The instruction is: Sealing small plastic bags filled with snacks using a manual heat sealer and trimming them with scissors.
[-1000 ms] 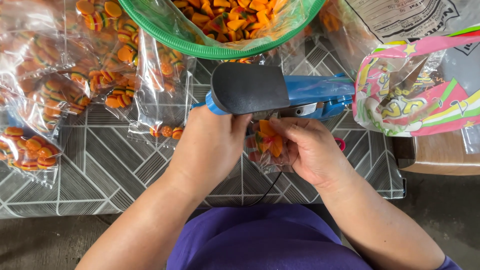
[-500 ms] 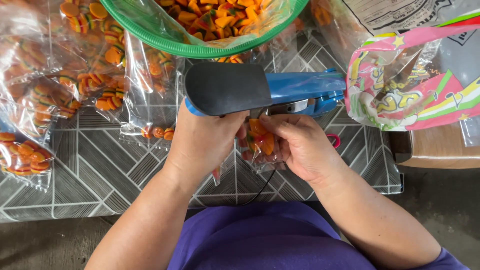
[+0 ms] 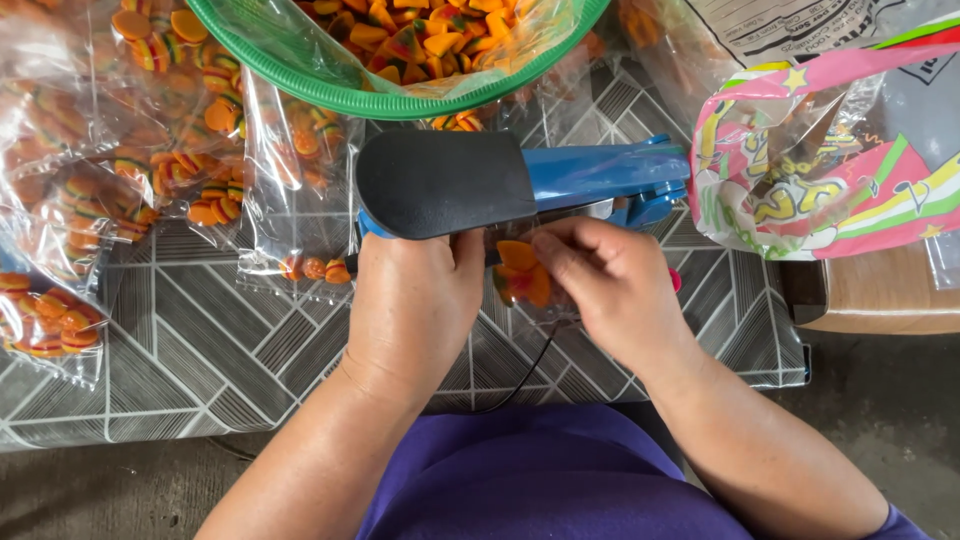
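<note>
The heat sealer (image 3: 520, 185) lies across the middle of the table (image 3: 200, 350), its handle end to the left. Just before it, the left hand (image 3: 415, 300) rests against the handle end, and the right hand (image 3: 610, 285) sits beside it to the right; a small bag of candies (image 3: 520, 275) is between them, under the sealer's arm. Behind the sealer stands a bowl of candies (image 3: 400, 60). Filled bags (image 3: 150, 160) lie piled to the left. A large printed bag (image 3: 820, 160) lies to the right, on a wooden surface (image 3: 880, 295).
</note>
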